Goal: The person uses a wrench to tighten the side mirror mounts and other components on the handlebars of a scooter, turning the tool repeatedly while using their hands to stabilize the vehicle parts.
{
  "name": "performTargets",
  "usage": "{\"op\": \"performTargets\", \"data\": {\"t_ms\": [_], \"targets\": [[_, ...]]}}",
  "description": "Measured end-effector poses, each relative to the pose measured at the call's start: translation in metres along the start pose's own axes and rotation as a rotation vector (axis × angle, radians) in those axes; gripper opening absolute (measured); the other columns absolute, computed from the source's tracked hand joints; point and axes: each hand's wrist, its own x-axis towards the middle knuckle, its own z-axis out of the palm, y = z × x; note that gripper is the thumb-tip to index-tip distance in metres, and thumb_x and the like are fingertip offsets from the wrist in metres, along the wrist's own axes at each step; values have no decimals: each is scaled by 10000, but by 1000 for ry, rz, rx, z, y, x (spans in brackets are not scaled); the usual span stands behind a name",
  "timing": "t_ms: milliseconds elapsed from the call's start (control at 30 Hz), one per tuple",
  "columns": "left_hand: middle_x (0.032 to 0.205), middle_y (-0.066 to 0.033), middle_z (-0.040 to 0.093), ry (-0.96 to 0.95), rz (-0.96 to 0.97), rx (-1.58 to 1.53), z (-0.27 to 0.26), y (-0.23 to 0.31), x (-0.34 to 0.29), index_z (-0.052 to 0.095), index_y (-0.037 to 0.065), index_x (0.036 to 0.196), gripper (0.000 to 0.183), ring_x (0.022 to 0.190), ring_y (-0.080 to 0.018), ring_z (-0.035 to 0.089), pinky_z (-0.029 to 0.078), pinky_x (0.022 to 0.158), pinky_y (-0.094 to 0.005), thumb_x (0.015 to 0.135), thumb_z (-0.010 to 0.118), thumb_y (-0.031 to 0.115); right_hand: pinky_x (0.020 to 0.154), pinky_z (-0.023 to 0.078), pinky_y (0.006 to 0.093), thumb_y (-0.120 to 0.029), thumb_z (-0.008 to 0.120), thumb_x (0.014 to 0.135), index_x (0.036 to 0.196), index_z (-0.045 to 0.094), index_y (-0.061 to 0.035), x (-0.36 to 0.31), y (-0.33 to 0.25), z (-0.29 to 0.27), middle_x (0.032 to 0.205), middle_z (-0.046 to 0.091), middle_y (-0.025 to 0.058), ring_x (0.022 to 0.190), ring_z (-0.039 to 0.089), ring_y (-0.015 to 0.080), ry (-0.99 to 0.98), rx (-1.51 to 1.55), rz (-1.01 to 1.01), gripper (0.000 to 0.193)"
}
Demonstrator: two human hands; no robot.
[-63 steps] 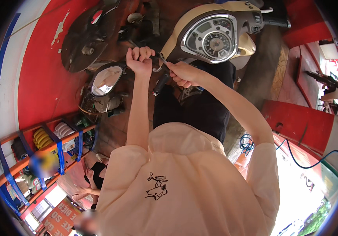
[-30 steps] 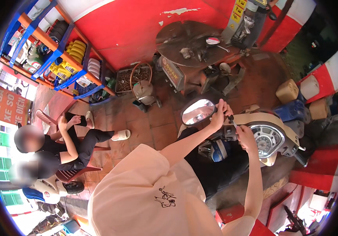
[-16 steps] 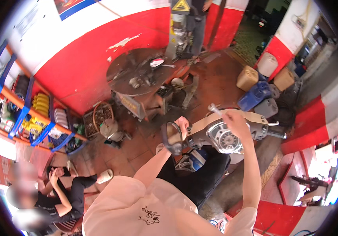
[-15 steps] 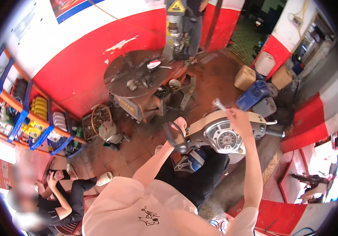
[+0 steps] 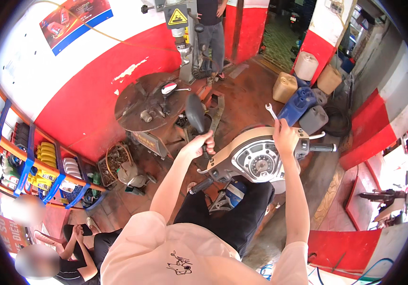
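Note:
My left hand (image 5: pixel 201 144) is closed round the stem of a dark scooter mirror (image 5: pixel 195 113), whose oval head stands up above my fingers beside the left end of the handlebar. My right hand (image 5: pixel 285 136) grips a silver open-end wrench (image 5: pixel 271 111), its jaw pointing up past the hand. That hand is over the right side of the beige scooter (image 5: pixel 218 158), just above the round dashboard (image 5: pixel 261 164). The left handlebar grip (image 5: pixel 200 185) and the right handlebar grip (image 5: pixel 324 147) are both free of my hands.
A round dark table (image 5: pixel 130 111) holds another mirror (image 5: pixel 168 88) and a wrench (image 5: pixel 183 89). Several plastic jerrycans (image 5: pixel 299 107) stand far right. A shelf of bottles (image 5: pixel 47 156) is at left. One person sits lower left; another stands (image 5: pixel 211 38) beside a machine.
My left hand has moved left, and the mirror head has swung from low beside the hand to upright above it. The wrench in my right hand now shows more of its jaw.

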Motion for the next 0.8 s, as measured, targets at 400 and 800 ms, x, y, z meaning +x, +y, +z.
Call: {"op": "performTargets", "data": {"t_ms": [400,800], "targets": [[703,-6,413,780,974,-618,46,-73,-26,387,135,679,414,614,-140,360,396,660,-348,1026,484,338,403,481,459,-308,534,963,725,503,-132,-3,-2,3,515,586,133,463,609,353,100,-18,-62,298],[822,-83,498,730,1131,918,28,-68,-39,513,14,837,324,737,-196,513,428,702,-331,1035,418,252,412,486,461,-300,529,965,741,509,-131,-4,-13,0,529,598,131,472,616,350,67,-65,-45,281]]}}
